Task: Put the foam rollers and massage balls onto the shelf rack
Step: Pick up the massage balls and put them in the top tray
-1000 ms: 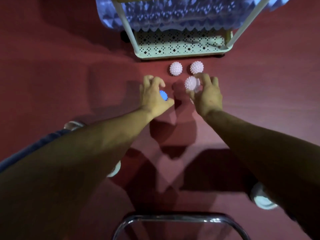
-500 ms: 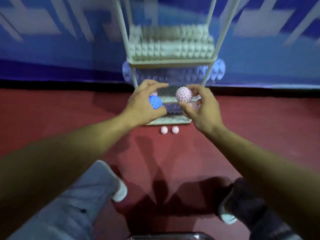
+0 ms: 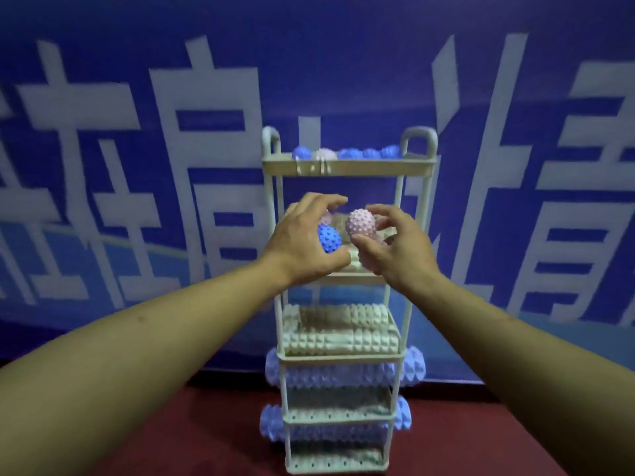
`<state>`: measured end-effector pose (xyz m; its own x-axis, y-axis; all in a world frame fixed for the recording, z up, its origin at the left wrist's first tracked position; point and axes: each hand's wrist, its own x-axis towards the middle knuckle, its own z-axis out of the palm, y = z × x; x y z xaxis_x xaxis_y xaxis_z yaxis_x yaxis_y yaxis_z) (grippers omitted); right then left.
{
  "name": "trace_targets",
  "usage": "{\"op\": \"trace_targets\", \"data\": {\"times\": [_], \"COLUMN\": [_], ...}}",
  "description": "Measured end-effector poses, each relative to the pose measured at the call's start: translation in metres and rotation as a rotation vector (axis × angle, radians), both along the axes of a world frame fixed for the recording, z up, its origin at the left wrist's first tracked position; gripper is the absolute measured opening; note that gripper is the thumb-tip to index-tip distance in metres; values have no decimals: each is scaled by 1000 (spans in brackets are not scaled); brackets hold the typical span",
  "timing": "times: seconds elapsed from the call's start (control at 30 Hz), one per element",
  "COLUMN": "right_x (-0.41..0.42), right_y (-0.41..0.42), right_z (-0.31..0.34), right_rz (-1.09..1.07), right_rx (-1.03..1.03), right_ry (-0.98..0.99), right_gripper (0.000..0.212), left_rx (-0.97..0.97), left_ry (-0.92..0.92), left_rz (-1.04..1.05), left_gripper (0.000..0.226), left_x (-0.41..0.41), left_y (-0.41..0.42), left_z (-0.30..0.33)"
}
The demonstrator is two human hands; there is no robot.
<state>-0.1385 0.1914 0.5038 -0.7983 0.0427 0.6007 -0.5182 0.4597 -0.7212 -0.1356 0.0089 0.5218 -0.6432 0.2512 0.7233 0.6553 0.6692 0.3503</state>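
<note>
A pale multi-tier shelf rack [image 3: 416, 166] stands against the blue wall. My left hand [image 3: 302, 245] grips a blue spiky massage ball [image 3: 329, 238], with a pink ball partly hidden behind its fingers. My right hand [image 3: 395, 249] holds a pink spiky massage ball [image 3: 361, 224] between thumb and fingers, and another pink ball shows under its palm. Both hands hover in front of the second tier, below the top tray. Several blue and pink balls [image 3: 347, 153] sit in the top tray. A grey-green foam roller [image 3: 338, 329] lies on the third tier, and blue foam rollers [image 3: 343, 374] lie on the tiers below.
A blue banner [image 3: 137, 166] with large white characters covers the wall behind the rack. Dark red floor [image 3: 206, 441] runs around the rack's foot. The lowest tier [image 3: 336, 462] is a perforated tray.
Both hands picked balls off the floor and rose with them to the rack's second tier. The view tilted up from the floor to the whole rack and wall.
</note>
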Motion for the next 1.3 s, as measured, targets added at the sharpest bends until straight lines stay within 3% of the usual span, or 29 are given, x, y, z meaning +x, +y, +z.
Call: {"op": "trace_targets", "data": {"times": [0.23, 0.4, 0.67, 0.8, 0.97, 1.17, 1.3], "right_x": [-72, -121, -156, -153, -148, -132, -112], "right_y": [7, 22, 45, 48, 43, 43, 35], "right_z": [106, 155, 162, 162, 158, 147, 142], "right_rz": [-24, -135, -164, -142, -227, -248, -235], "right_rx": [1, 235, 693, 675, 750, 670, 610], "right_ry": [117, 131, -112, -183, -163, -136, -64], "right_gripper": [46, 52, 49, 44, 44, 48, 47], "left_rx": [48, 63, -21, -49, -118, 41, 189], "left_ry": [45, 7, -222, -312, -317, -219, -256], "left_rz": [137, 247, 244, 278, 329, 375, 363], "left_gripper": [66, 57, 52, 31, 28, 40, 37], "left_x": [-65, -127, -179, -177, -175, -173, -170], "left_y": [-9, -9, -10, -6, -3, -3, -1], "left_z": [95, 134, 125, 126, 121, 119, 116]}}
